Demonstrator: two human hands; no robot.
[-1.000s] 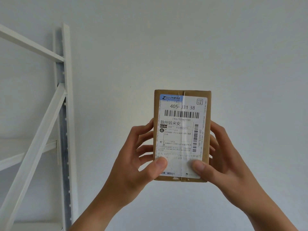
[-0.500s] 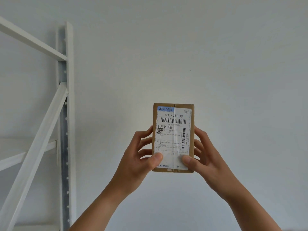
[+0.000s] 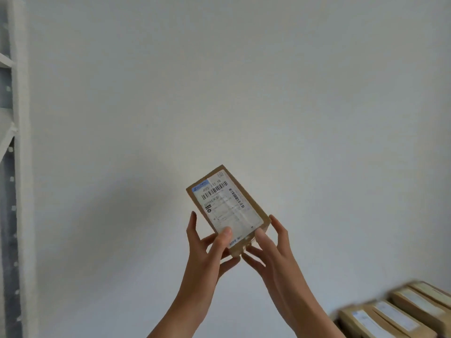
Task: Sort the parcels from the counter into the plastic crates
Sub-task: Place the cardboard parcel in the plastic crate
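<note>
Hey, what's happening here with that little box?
A person holds a small cardboard parcel up in front of a white wall, tilted, with its shipping label facing them. The left hand and the right hand both grip its lower end, thumbs on the label side. A row of other labelled parcels lies at the lower right, blurred. No crate is in view.

We count a left hand and a right hand, one held parcel, seemingly four blurred parcels, one rack.
</note>
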